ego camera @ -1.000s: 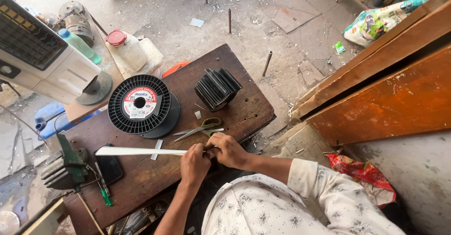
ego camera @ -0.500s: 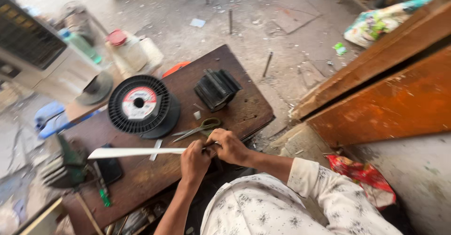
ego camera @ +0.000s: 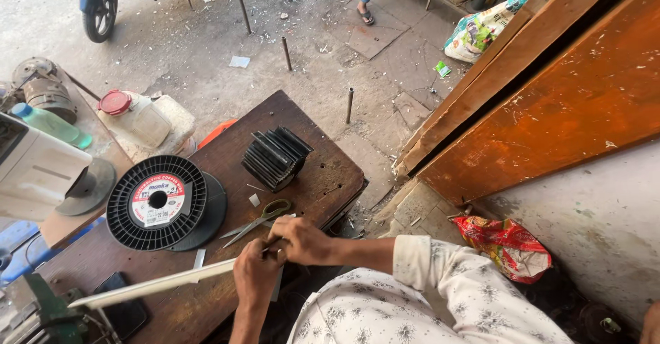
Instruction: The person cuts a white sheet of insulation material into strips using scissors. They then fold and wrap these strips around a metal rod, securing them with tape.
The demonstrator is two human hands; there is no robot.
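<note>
both hands (ego camera: 278,254) grip white strip (ego camera: 158,285) at table (ego camera: 323,172) edge.

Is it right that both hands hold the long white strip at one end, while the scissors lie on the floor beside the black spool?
Not quite. The head view shows the scissors lying on the brown table, not the floor, beside the black spool. The left hand and right hand do hold the white strip at one end.

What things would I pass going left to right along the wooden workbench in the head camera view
Green vise → long white strip → black wire spool → left hand → right hand, with the green-handled scissors lying just beyond the hands.
</note>
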